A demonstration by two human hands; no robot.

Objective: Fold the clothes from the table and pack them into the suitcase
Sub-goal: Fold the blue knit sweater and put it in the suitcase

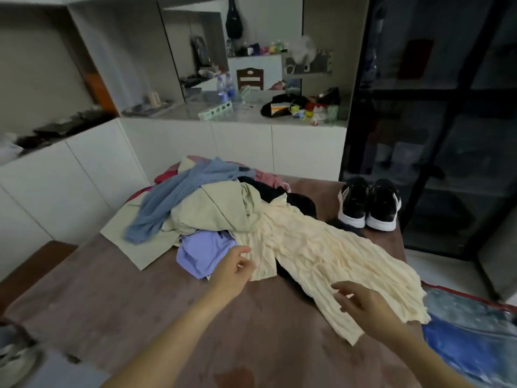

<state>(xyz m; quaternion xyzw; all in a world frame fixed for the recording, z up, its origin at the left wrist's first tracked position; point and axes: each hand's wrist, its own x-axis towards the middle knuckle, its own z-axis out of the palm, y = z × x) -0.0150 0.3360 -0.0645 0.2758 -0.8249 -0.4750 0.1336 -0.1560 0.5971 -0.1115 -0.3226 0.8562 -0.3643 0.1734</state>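
Your left hand [236, 271] and right hand [363, 303] are both loose and empty over the cream dress [321, 253]. It's spread flat by the counter's [140, 303] right edge, probably for folding.

no text, brand or number can be read here. the blue labels on the two bottles [225, 88] on the far counter [246, 115] and the print on the orange and white box [277, 109] nearby are too blurred to make out.
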